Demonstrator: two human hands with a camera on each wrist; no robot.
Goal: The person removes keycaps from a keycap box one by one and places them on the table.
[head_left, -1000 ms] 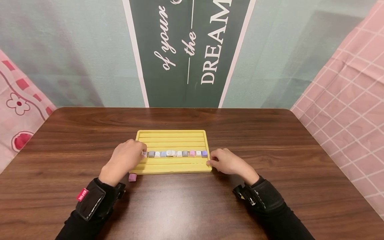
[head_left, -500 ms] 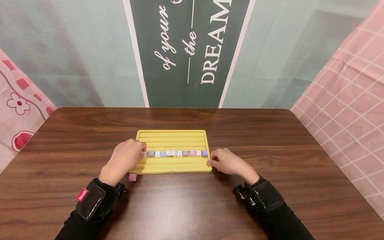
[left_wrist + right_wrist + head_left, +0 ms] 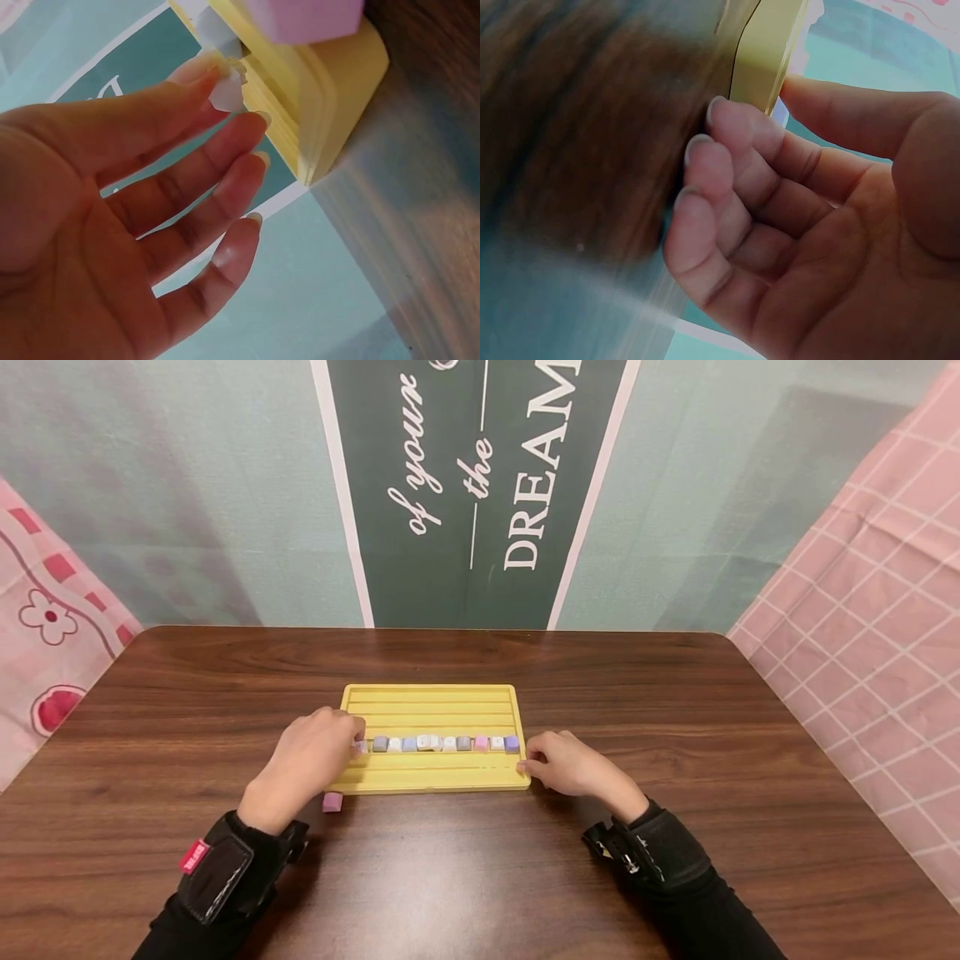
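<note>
A yellow ridged tray (image 3: pixel 431 717) lies on the table, with a row of keycaps (image 3: pixel 450 743) in white, grey, blue, pink and purple across it. At the row's left end my left hand (image 3: pixel 306 764) pinches a pale keycap (image 3: pixel 227 93) between thumb and index finger, its other fingers loosely bent. My right hand (image 3: pixel 573 766) grips the tray's right edge, thumb at the rim and fingers curled beside the wall. A mauve-pink keycap (image 3: pixel 332 802) sits by the tray's front left corner, outside it. The left hand partly hides the tray's left side.
The brown wooden table (image 3: pixel 480 877) extends all round the tray. Behind it hangs a green cloth (image 3: pixel 225 527) with white lettering on a dark panel. Pink patterned cloths flank the table at left and right.
The left wrist and forearm have shifted slightly to the left, while its fingertips stay at the pale keycap. The right hand and the tray look nearly unchanged.
</note>
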